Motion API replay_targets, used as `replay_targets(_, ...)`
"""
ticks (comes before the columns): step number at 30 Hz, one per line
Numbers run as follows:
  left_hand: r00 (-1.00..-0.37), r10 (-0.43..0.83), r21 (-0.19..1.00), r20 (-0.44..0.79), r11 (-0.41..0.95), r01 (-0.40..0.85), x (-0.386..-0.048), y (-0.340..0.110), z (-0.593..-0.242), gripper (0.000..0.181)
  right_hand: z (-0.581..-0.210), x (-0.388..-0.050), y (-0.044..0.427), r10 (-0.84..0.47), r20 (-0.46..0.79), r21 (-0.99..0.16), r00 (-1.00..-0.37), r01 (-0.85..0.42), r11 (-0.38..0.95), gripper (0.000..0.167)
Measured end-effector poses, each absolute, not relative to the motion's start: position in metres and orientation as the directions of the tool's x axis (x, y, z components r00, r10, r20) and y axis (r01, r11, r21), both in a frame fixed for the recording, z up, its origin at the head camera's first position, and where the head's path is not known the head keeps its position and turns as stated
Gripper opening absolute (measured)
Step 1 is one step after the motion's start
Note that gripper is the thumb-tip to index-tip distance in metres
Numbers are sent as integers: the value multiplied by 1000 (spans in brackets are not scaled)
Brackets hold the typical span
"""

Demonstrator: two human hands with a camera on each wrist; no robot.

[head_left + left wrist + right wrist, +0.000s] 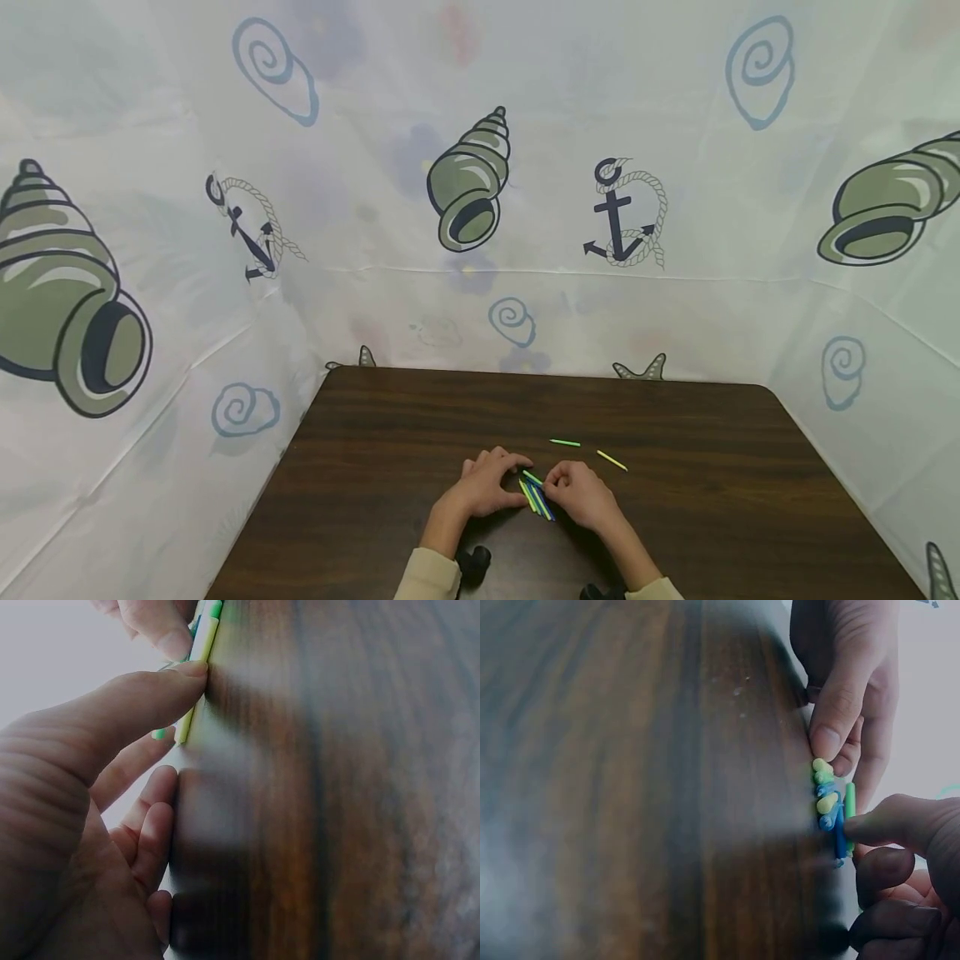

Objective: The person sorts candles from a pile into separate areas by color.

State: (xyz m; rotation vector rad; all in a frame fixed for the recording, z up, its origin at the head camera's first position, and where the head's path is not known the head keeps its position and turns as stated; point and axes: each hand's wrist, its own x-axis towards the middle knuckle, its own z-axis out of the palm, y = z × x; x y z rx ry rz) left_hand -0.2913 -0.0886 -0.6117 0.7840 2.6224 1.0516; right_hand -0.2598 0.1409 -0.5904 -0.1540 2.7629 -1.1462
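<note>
Several thin sticks in yellow, green and blue [534, 498] lie side by side as a small bundle on the dark table. On the bundle's left side, my left hand [486, 485] curves with thumb and index finger apart; its thumb [150, 701] touches a yellow stick [204, 641] in the left wrist view. From the right, my right hand [581, 493] reaches the bundle with curled fingers, thumb and index at a green stick [850, 814] and a blue stick [840, 832]. The far ends of some sticks are hidden by fingers.
Beyond the hands, a green stick [566, 442] and a yellow stick [612, 460] lie apart on the brown wooden table [375, 417]. A white cloth [360, 308] printed with shells and anchors hangs around the table's back and sides. Black wrist devices [474, 565] show near the sleeves.
</note>
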Motion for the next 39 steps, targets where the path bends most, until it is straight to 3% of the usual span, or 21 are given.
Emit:
replay_targets(7, -827, 562, 690, 9, 595, 412, -291, -91, -610, 53, -594, -262, 144, -201, -93, -737, -975, -69, 672, 8)
replay_targets(13, -827, 563, 676, 8, 606, 419, -297, -90, -621, 50, -596, -268, 155, -337, -97, -828, -936, -112, 549, 9)
replay_targets(17, -837, 547, 675, 3, 617, 405, -300, -88, -627, 48, -595, -274, 164, -353, -88, -851, -931, -114, 513, 10)
replay_targets(27, -840, 542, 682, -34, 627, 377, -292, -90, -609, 48, -580, -289, 181, -268, -58, -794, -962, -118, 596, 12)
replay_targets(31, -833, 553, 660, -1, 627, 415, -290, -91, -608, 47, -575, -296, 184, -275, -51, -768, -960, -138, 626, 10)
replay_targets(39, -842, 536, 665, -60, 650, 367, -286, -88, -593, 48, -567, -308, 188, -290, -62, -726, -955, -156, 670, 6)
